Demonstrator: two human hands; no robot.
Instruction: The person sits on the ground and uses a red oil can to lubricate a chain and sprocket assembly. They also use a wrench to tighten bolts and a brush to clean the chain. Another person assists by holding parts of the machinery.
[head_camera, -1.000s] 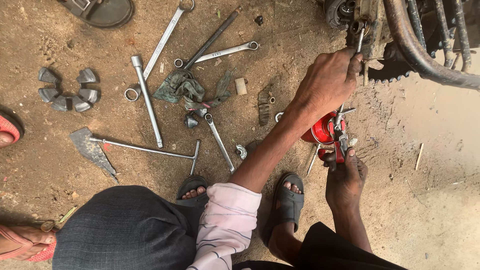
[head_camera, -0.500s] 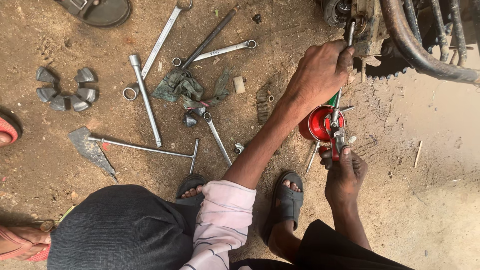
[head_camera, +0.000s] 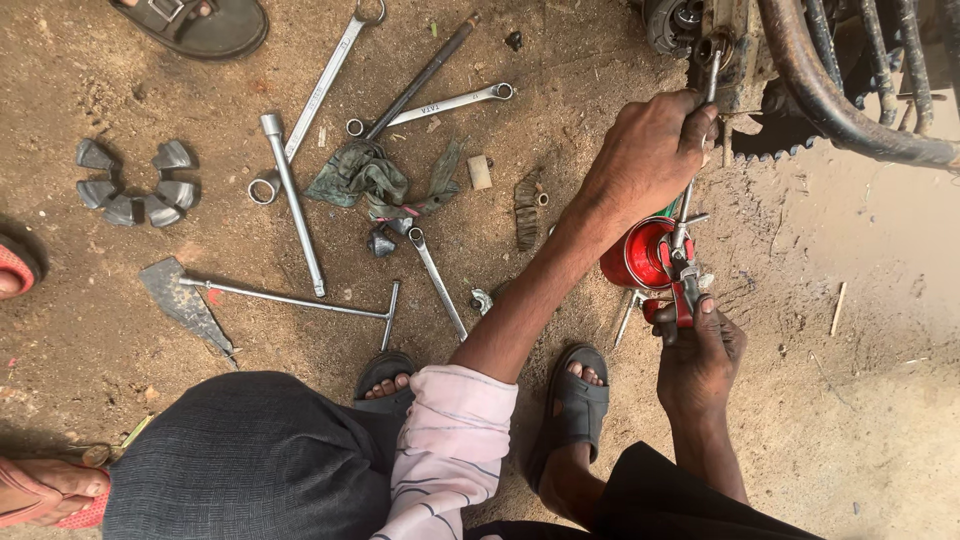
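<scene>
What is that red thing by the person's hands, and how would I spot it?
Start at the machine's rusty curved frame at top right and follow the left hand down its thin spout. Below sits a red oil can, its trigger held by the right hand. Only it is bright red among grey spanners.

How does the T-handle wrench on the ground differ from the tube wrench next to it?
The T-handle wrench is thin, lies nearly crosswise and has a crossbar end. The tube wrench is thicker, lies more up-and-down and bends at its top. Both are bare grey metal, lying untouched on the dirt.
</scene>
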